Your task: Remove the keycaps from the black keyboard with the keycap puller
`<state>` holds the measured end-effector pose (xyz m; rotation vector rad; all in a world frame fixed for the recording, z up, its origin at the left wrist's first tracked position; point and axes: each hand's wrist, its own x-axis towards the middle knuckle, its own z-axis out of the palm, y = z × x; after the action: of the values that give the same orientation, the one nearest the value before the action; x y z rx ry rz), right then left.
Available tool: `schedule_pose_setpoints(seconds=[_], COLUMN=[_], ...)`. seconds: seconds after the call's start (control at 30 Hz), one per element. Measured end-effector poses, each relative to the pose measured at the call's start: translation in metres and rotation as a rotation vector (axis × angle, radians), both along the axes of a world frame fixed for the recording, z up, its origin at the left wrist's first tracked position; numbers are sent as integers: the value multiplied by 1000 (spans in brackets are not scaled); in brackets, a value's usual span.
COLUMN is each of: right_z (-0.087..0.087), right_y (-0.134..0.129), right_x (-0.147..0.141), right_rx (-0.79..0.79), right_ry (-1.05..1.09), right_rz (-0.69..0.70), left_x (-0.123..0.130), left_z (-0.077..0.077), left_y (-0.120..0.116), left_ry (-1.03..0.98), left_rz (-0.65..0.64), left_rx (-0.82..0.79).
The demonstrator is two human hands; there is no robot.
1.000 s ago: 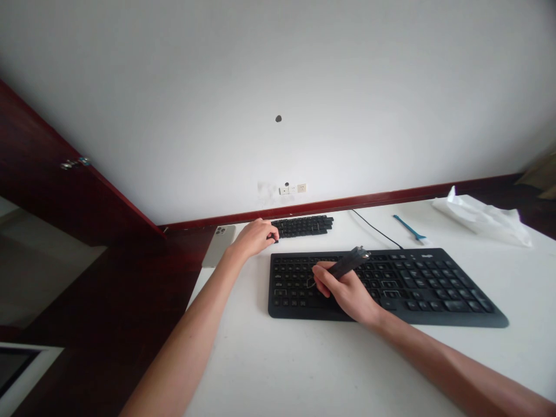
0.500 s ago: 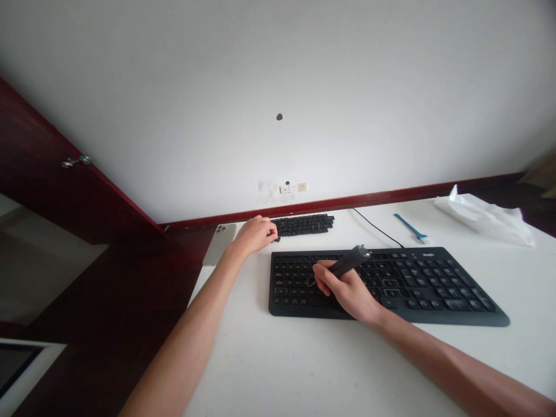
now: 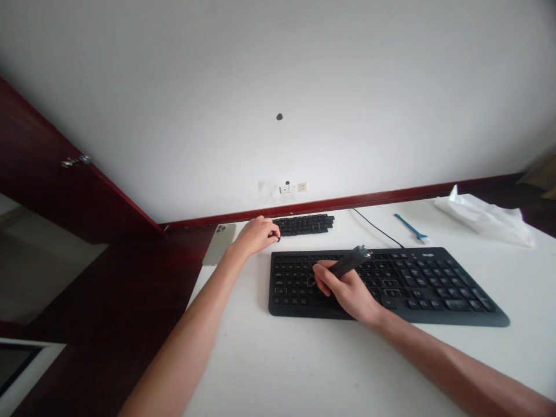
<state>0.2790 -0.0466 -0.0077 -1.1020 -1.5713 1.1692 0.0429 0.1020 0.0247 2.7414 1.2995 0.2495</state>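
Observation:
A black keyboard [image 3: 460, 315] lies across the white table. Over its left half, my right hand [image 3: 343, 288] is closed around a keycap puller [image 3: 347, 262]; the black handle points up to the right and a wire loop shows near the keys. Farther back, rows of loose black keycaps [image 3: 306, 225] are laid out close together. My left hand [image 3: 258, 234] is at the left end of these rows, fingers pinched on a small black keycap [image 3: 278, 238], mostly hidden by the fingertips.
A phone [image 3: 220, 243] lies at the table's left edge. Behind the keyboard are its cable [image 3: 377, 227], a blue brush [image 3: 410, 227] and a crumpled white plastic bag [image 3: 484, 220]. The wall with sockets [image 3: 293, 187] stands beyond the table.
My left hand has shifted very slightly to the right at the end of the keycap rows. My right hand and the keycap puller have not visibly moved.

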Motion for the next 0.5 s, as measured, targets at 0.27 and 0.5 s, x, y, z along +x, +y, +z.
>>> schedule_pose_setpoints(seconds=[0.27,0.5], right_z=[2,-1], right_y=[0,0], right_x=[0,1], right_rx=[-2,1], right_ry=[-3,-1], right_rz=[1,8], left_x=[1,1], left_z=[-2,2], left_y=[1,0], left_ry=[24,41], left_rz=[9,30], left_rx=[21,42])
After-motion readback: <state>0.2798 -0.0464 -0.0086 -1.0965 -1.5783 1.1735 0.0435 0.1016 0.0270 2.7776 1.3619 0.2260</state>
